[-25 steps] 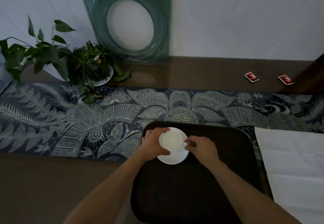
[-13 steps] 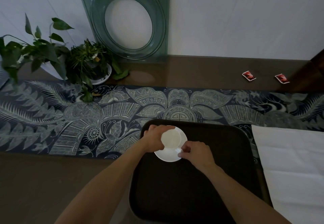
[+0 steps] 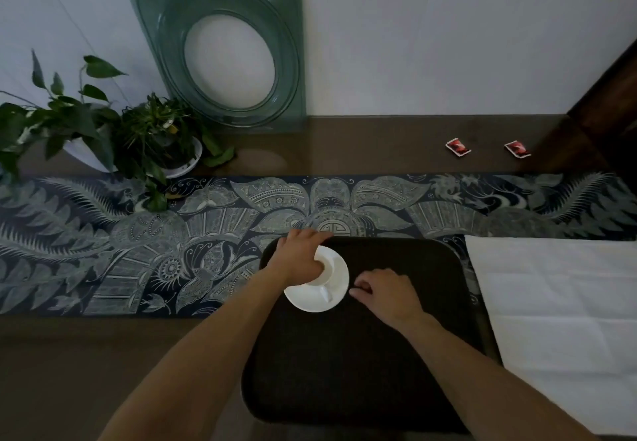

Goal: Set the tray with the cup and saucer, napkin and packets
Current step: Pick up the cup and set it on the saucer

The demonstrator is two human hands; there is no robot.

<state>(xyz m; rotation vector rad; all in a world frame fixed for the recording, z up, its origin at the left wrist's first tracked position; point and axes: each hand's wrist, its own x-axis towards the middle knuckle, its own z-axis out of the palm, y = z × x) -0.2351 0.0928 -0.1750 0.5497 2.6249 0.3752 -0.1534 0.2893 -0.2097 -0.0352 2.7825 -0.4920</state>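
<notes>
Right hand [image 3: 386, 294] off saucer [image 3: 315, 301], loosely curled | left hand [image 3: 298, 258] grips cup [image 3: 325, 270], handle toward person

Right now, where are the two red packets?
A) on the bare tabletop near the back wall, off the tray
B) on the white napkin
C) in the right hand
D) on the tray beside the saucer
A: both red packets lie on the brown tabletop beyond the patterned runner, far from the tray.
</notes>
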